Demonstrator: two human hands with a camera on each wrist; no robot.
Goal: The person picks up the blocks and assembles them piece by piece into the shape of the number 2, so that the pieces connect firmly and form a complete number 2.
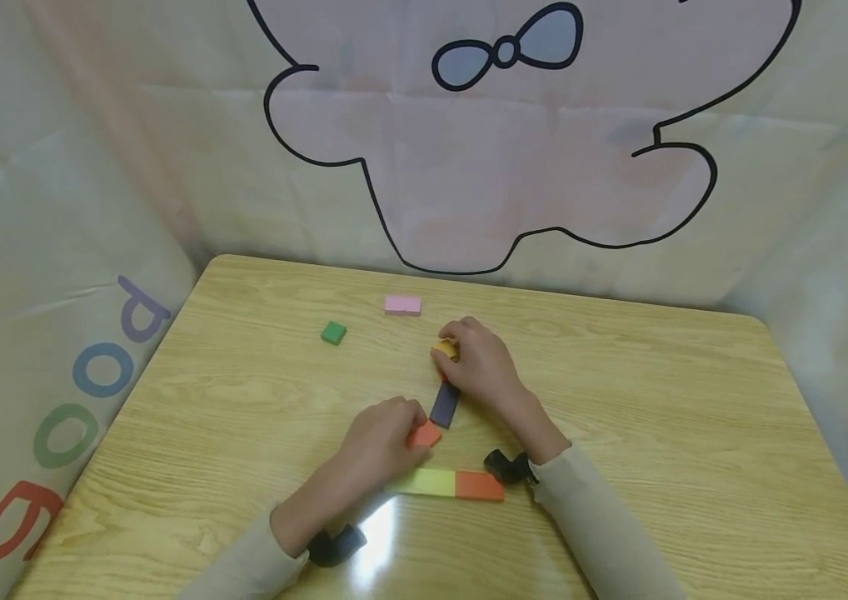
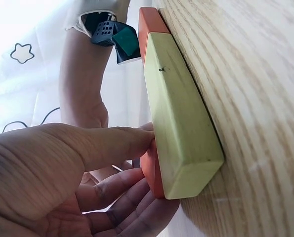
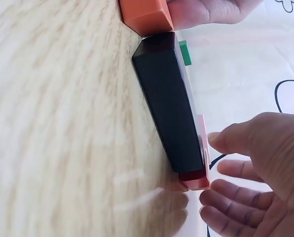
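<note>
My left hand [image 1: 382, 437] grips an orange block [image 1: 424, 434] between thumb and fingers. In the left wrist view that block is partly behind a yellow-green block [image 2: 179, 108]. Close by lies a dark block [image 1: 445, 406], its near end against the orange one in the right wrist view. My right hand [image 1: 480, 358] pinches a yellow block [image 1: 446, 347] past the dark block's far end. A red block [image 3: 193, 177] shows between them. The yellow block is hidden in the right wrist view, where the right thumb and fingers curve beside the row's far end.
Nearer the front, the yellow-green block abuts another orange block [image 1: 480, 486] in a row. A green block [image 1: 334, 332] and a pink block [image 1: 402, 305] lie farther back on the wooden table [image 1: 656, 400]. Printed cloth [image 1: 469, 183] hangs behind.
</note>
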